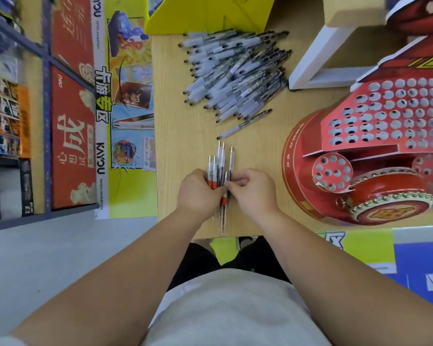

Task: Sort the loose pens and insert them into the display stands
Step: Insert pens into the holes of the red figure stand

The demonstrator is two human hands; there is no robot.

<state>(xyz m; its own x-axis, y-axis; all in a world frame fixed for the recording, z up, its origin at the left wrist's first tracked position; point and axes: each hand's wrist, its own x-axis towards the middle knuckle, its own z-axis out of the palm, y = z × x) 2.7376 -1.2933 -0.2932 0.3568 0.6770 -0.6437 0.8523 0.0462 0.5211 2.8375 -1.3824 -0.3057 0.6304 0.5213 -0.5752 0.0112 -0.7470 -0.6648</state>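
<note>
My left hand (198, 189) grips a bundle of several pens (219, 162) with clear barrels and red grips, held upright over the near part of the wooden table (175, 136). My right hand (254, 188) pinches one pen of that bundle from the right side. A big heap of loose grey-and-black pens (235, 76) lies further back on the table, with one stray pen (244, 124) at its near edge. The red display stand (375, 136) with many round holes stands at the right; a small round holed disc (331, 172) sits at its front.
A white frame (318, 63) lies at the back right and a yellow box (205, 13) at the back. Colourful posters and shelves fill the left side. The table's near edge is just below my hands.
</note>
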